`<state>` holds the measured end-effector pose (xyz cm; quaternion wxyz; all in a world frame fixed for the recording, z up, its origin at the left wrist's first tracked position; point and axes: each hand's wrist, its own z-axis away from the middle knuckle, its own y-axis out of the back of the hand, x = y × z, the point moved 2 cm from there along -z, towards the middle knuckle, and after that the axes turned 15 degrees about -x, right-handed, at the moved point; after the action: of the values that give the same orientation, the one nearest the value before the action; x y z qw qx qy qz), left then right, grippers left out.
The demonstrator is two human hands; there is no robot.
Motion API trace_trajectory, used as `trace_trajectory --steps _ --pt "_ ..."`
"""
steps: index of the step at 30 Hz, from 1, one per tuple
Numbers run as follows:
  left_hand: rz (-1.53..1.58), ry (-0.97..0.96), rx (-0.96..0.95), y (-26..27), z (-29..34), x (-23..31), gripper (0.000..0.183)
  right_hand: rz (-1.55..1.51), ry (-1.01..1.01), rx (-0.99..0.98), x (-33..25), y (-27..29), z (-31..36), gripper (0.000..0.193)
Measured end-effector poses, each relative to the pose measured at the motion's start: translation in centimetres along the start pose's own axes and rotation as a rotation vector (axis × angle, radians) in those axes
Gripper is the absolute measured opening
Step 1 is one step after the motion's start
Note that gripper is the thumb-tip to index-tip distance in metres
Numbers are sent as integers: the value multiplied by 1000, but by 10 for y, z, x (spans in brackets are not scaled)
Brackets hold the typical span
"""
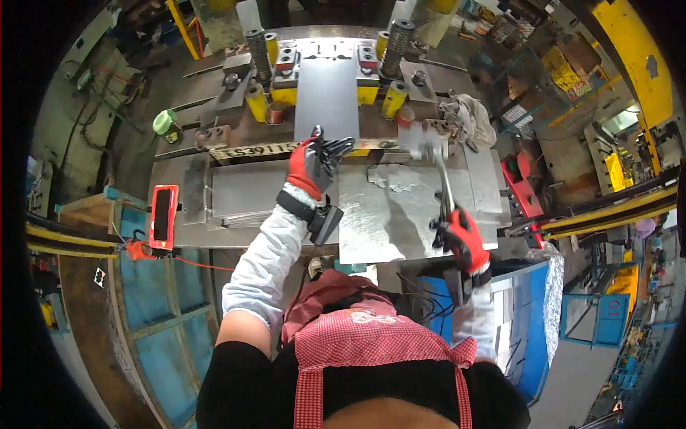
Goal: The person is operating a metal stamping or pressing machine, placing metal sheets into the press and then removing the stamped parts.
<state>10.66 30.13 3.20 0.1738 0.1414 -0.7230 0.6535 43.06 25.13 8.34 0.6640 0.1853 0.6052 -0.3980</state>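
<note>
Head view: I see my right hand, its grip clamped on long metal tongs whose blurred tip holds a small metal piece above the steel worktop. My left hand hovers, fingers apart, at the press die. Factory floor and blue bins lie around.

1. Left hand, red-and-black glove, fingers spread, raised over the steel table near the press die.
2. Right hand grips a long tool whose tip holds a small metal piece.
3. Sheet stack lies left.
</note>
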Motion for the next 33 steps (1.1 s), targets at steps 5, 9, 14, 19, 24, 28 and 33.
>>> trace_trajectory --steps 5,9,14,19,24,28,33 --pt "111 133 -141 8 -10 10 40 -108 -200 113 86 30 8 22" --pt "-172 -5 6 -27 -23 19 41 196 -222 132 110 37 -29 18" --pt "107 -112 2 14 -77 28 40 396 -148 150 133 49 -47 14" --pt "68 -126 7 20 -83 30 39 -48 -155 167 113 27 -11 47" --pt "118 -127 -97 -5 -61 32 44 -105 -139 324 109 55 26 44" --pt "-834 -93 -22 -38 30 27 42 3 -20 363 139 101 42 39" --pt "-682 -111 314 29 185 -29 42 -285 58 331 172 124 35 30"
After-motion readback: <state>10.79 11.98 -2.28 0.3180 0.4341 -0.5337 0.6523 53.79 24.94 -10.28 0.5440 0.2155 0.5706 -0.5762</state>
